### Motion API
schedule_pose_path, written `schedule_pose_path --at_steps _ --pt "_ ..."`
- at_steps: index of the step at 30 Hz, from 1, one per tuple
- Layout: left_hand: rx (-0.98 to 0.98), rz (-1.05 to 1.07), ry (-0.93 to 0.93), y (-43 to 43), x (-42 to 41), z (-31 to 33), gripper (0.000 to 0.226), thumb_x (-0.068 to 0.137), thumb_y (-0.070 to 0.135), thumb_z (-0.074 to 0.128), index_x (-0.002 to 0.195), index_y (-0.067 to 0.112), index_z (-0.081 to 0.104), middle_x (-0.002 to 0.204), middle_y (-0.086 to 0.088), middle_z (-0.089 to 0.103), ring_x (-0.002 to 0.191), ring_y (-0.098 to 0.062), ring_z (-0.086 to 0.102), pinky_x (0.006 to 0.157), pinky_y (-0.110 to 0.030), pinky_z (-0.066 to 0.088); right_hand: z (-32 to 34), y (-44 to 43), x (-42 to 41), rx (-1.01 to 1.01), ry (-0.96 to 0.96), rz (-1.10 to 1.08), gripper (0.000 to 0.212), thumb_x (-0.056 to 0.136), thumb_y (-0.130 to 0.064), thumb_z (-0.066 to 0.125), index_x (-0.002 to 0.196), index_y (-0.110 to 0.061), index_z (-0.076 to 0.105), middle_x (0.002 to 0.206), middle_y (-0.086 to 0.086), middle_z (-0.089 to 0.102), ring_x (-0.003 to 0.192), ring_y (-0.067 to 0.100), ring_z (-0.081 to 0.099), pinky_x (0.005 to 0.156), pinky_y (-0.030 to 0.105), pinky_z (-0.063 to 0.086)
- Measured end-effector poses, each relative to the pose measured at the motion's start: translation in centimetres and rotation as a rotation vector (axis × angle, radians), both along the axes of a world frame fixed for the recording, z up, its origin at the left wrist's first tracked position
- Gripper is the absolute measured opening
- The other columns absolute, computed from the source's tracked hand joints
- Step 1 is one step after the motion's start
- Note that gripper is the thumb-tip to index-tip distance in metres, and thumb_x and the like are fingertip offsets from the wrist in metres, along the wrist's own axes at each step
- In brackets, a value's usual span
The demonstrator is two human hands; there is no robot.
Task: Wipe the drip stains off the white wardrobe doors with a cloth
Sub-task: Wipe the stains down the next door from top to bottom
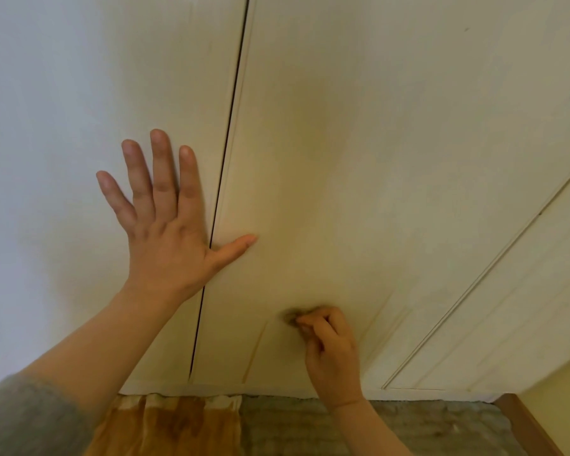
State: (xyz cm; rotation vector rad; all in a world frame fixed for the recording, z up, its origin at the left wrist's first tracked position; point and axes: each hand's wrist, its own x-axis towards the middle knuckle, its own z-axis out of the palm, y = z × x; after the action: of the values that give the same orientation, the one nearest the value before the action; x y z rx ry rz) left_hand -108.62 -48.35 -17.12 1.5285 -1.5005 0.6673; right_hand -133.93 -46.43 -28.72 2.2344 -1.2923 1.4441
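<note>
Two white wardrobe doors fill the view, the left door [96,93] and the right door [392,143], split by a dark gap. My left hand [165,225] lies flat with fingers spread on the left door, its thumb reaching across the gap. Low on the right door, my right hand [329,350] pinches a small wadded brownish cloth [292,316] against the panel. Thin yellowish drip stains run down beside it, one to the left [255,350] and several to the right [384,319].
A stained brown-and-cream fabric [175,422] lies on the floor below the doors, next to a grey carpet [425,426]. A wooden strip [524,422] and a yellow wall stand at the lower right. Another white panel [524,307] angles off to the right.
</note>
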Motion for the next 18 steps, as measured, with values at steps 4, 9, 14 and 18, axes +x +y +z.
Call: schedule_pose_path --at_steps 4,9,14,18 --pt "0.015 -0.004 0.014 0.1 0.0 0.0 0.125 0.076 0.091 0.040 0.155 0.001 0.002 0.159 -0.034 0.003 0.142 -0.058 -0.001 0.110 -0.059 -0.020 8.4 -0.7 1.0 -0.249 -0.312 -0.102 0.013 0.090 -0.001 0.059 0.095 -0.002 0.071 0.098 0.003 0.058 0.091 0.012 0.056 0.075 0.024 0.050" --pt "0.035 -0.002 0.010 0.1 0.0 0.1 0.129 0.074 0.092 0.043 0.155 0.002 -0.002 0.159 -0.033 0.001 0.142 -0.058 -0.002 0.110 -0.056 -0.023 10.7 -2.5 1.4 -0.409 -0.379 -0.189 0.012 0.091 -0.001 0.064 0.101 0.000 0.070 0.100 0.015 0.060 0.093 0.022 0.061 0.079 0.025 0.052" --pt "0.043 -0.001 0.008 0.2 0.1 0.2 0.128 0.074 0.092 0.044 0.155 0.002 0.001 0.158 -0.035 0.003 0.141 -0.059 0.000 0.109 -0.055 -0.024 0.8 -1.4 -1.0 -0.180 -0.157 -0.221 0.005 0.092 -0.013 0.052 0.093 -0.016 0.055 0.101 -0.003 0.049 0.088 0.008 0.052 0.070 0.018 0.047" --pt "0.045 0.002 0.013 0.2 0.1 0.2 0.127 0.074 0.092 0.043 0.155 0.002 0.003 0.158 -0.035 0.004 0.141 -0.059 0.000 0.109 -0.053 -0.025 -0.2 0.9 -1.4 0.050 -0.343 -0.247 0.028 0.090 0.001 0.061 0.091 -0.027 0.057 0.097 -0.009 0.052 0.088 0.001 0.053 0.066 0.035 0.052"
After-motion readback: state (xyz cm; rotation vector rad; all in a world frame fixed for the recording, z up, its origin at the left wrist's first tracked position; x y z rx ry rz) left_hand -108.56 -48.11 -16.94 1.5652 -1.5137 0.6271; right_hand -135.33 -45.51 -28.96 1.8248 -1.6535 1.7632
